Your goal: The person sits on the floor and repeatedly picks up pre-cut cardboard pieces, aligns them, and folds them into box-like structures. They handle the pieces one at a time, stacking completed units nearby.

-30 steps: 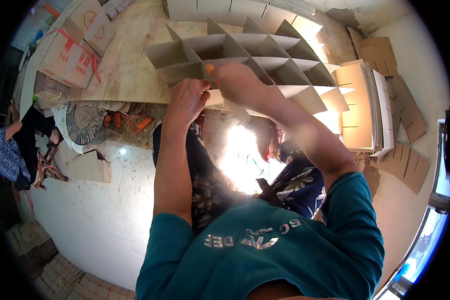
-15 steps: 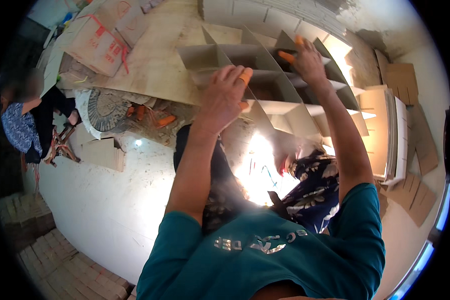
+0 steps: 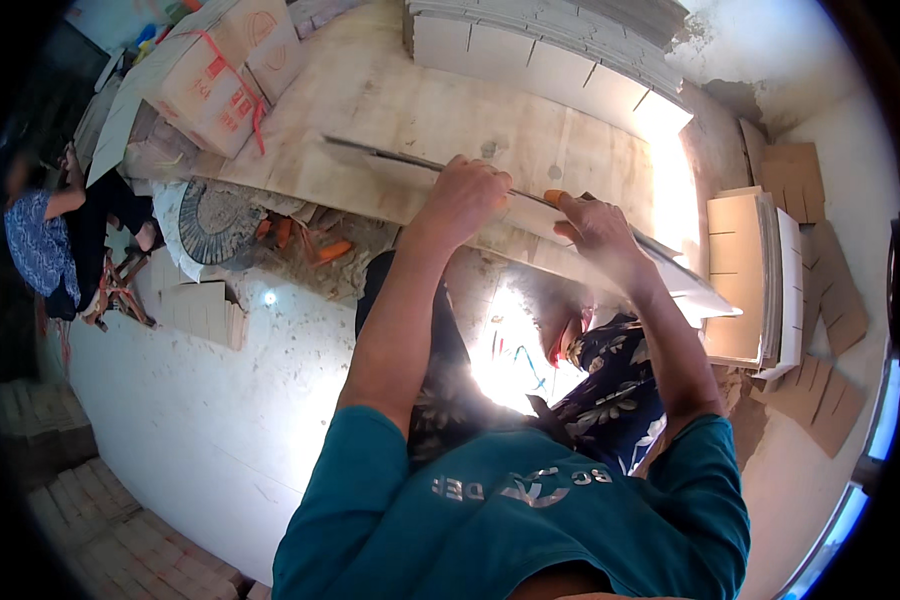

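Observation:
A cardboard partition (image 3: 698,290) is folded flat and stands on edge, slanting across the near side of the wooden table (image 3: 360,80). My left hand (image 3: 467,200) grips its upper edge near the middle, fingers curled over. Just to the right, my right hand (image 3: 600,235) is closed on the same edge, with an orange finger cover showing on one finger. Both hands hide parts of the partition, and its far face is out of sight.
Slotted cardboard strips (image 3: 530,60) are stacked at the table's back. More cardboard sheets (image 3: 740,275) stand at the right. A taped carton (image 3: 210,85) sits at the left. Beyond the table's left end, another person (image 3: 45,250) is seated. Cardboard bundles (image 3: 130,530) lie at lower left.
The partition, spread open as a grid of cells half a second ago, is now collapsed into a flat strip. My right hand has come down and nearer; my left hand has shifted slightly right.

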